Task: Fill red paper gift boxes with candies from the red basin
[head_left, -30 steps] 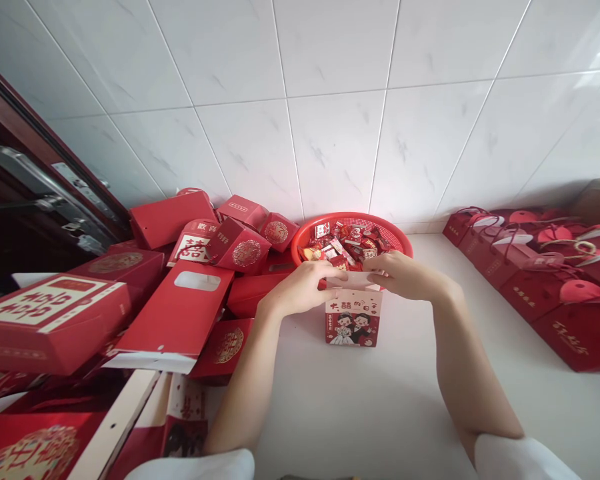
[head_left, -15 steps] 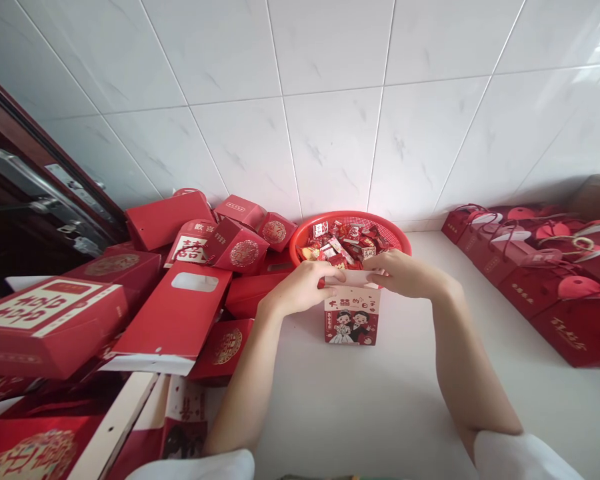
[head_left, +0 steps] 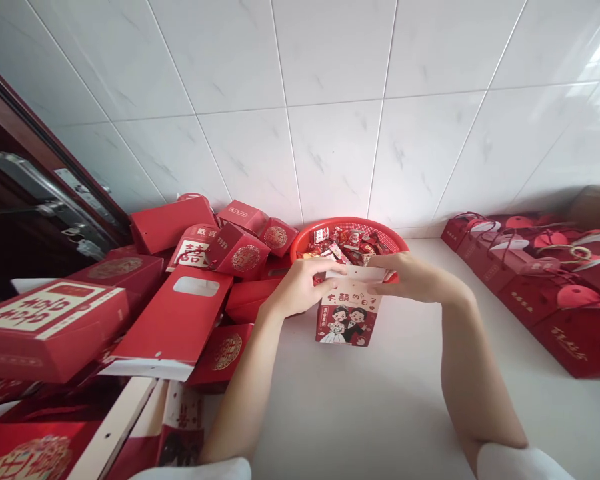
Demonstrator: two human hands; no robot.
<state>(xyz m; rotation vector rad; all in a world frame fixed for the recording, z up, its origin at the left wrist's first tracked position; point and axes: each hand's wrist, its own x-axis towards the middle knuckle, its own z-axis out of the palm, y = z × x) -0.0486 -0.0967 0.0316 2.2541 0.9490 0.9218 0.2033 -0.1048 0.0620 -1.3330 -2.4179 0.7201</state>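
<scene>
A small red and cream gift box (head_left: 347,323), printed with a cartoon bride and groom, is in front of me, tilted slightly. Its cream top edge lies between my two hands. My left hand (head_left: 305,283) pinches the upper left edge with thumb and fingers. At the upper right edge, my right hand (head_left: 415,280) has its fingers around the card; its fingertips are partly hidden behind the box. Right behind the box stands a red plastic basket (head_left: 380,227) holding many wrapped sweets (head_left: 353,240).
Red boxes (head_left: 175,320) of several shapes are heaped on the left, beside a door with a metal handle (head_left: 30,177). Along the right stands a row of red boxes with cord handles (head_left: 525,287). A tiled wall (head_left: 335,147) rises behind the white tabletop (head_left: 355,413).
The gift box has tilted, its lower end shifting a little left. My right hand has moved slightly right and down along its top. The whole view has shifted slightly.
</scene>
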